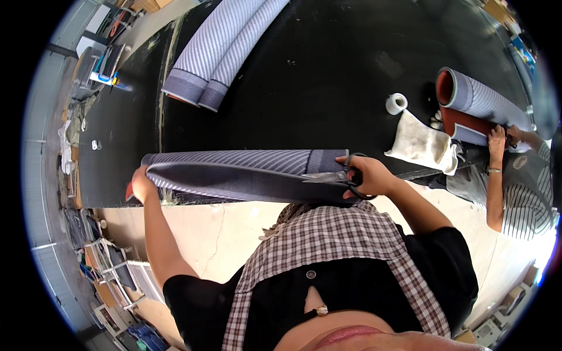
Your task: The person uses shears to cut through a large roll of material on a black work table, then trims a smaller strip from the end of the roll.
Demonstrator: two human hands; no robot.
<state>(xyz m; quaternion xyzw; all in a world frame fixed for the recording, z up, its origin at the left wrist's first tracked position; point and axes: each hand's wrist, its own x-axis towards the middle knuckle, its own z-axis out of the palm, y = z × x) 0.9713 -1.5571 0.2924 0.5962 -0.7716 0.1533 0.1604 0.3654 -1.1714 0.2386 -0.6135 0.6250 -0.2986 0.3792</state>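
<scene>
A grey mat point(246, 180) with pale diagonal stripes and a plain dark border lies partly rolled along the near edge of the black table, its dark edge band turned toward me. At its left end, my left hand point(142, 184) is closed around the mat, with a bit of red underside showing beside the fingers. My right hand point(372, 175) grips a pair of scissors point(323, 176) by dark loop handles at the mat's right end. The silvery blades point left across the border and look slightly apart. Whether they touch the mat, I cannot tell.
Two rolled striped mats point(219, 55) lie farther back on the black table point(328, 88). To the right are a white tape roll point(396, 103), a white cloth point(422, 142) and another rolled mat point(486, 96), where a co-worker's hands point(497, 140) are busy. A glue bottle point(104, 78) stands far left.
</scene>
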